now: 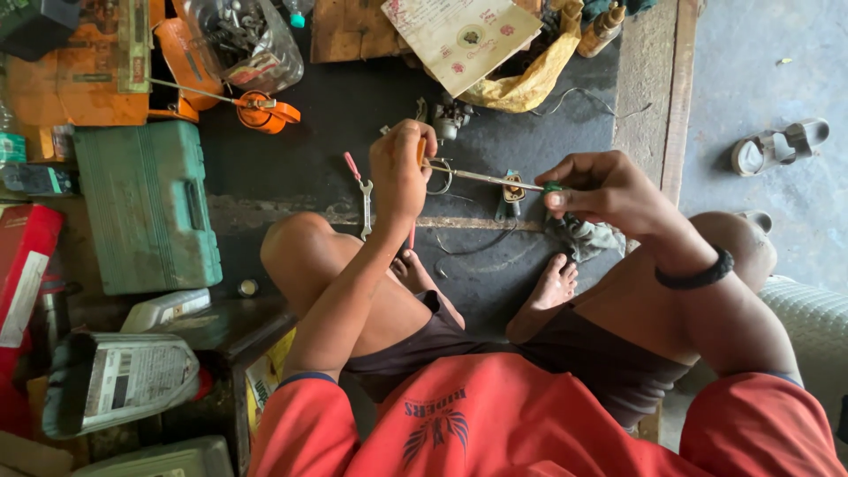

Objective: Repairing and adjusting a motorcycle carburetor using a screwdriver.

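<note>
Both fists (402, 168) (594, 187) tight on thin metal rod (481, 177), beige flowered card (461, 35) beyond.

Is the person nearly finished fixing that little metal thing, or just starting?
Looks midway. Already out: a wrench lies on the floor by the knee, and the green toolbox sits shut. In hand: the left hand grips one end of a long screwdriver, the right hand the green end. Left: a small engine part waits on the floor, untouched.

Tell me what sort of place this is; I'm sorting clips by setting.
Probably a small repair workshop, worked on the floor. A green tool case, a spanner and a jar of metal parts lie around the person, whose hands hold a screwdriver.
</note>
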